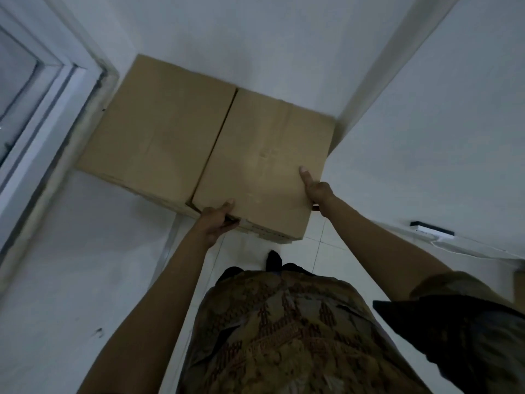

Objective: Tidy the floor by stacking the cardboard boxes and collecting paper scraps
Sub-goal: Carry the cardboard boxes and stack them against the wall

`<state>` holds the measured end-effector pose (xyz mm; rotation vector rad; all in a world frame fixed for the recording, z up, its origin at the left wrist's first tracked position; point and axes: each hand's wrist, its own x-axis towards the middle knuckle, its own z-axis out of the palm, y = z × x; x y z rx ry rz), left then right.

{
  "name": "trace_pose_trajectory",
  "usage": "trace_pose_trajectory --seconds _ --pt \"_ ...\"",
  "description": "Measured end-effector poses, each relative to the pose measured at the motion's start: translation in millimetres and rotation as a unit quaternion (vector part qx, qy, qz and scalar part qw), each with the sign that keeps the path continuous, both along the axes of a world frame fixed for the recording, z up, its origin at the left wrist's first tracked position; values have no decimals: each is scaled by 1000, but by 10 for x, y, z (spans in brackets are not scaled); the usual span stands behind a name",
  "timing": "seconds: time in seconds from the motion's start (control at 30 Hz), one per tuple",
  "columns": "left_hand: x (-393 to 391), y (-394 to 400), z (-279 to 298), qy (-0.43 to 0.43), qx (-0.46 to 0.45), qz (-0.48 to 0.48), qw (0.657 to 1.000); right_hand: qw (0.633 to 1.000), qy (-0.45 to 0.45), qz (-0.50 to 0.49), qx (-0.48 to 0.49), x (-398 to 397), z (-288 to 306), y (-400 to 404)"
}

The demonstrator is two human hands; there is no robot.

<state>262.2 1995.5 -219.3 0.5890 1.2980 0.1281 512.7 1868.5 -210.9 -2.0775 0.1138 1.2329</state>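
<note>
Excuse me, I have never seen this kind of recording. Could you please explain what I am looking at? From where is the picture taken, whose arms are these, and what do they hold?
There is no machine here. A person wears one wide camera on the head, looking forward and down, so you see their own arms and patterned shirt from above. It is one picture only.

The left hand grips the near edge of the right cardboard box, thumb on top. The right hand holds that box's right side, also thumb on top. A second cardboard box sits beside it on the left, in a corner of white walls. Below is a white tiled floor. No paper scraps are visible.
</note>
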Motion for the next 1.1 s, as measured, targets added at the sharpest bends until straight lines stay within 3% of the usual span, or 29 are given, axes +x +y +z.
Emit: trace_pose_trajectory --seconds 0.23,0.37,0.53,0.73,1.1 --pt "-25 -16 42 30 14 -64 997 999 -8 -38 14 -131 33 2" --pt "-111 -120 117 46 67 -97 992 996 -2 -83 41 -299 6 -103" --pt "-422 -273 220 -8 45 -156 987 990 5 -126 62 -668 38 -396" --pt "-954 -318 114 21 46 -293 955 984 14 -166 65 -1340 4 -805" --pt "-1149 -862 -107 8 27 -422 906 959 59 -273 57 -2294 -46 -1871"
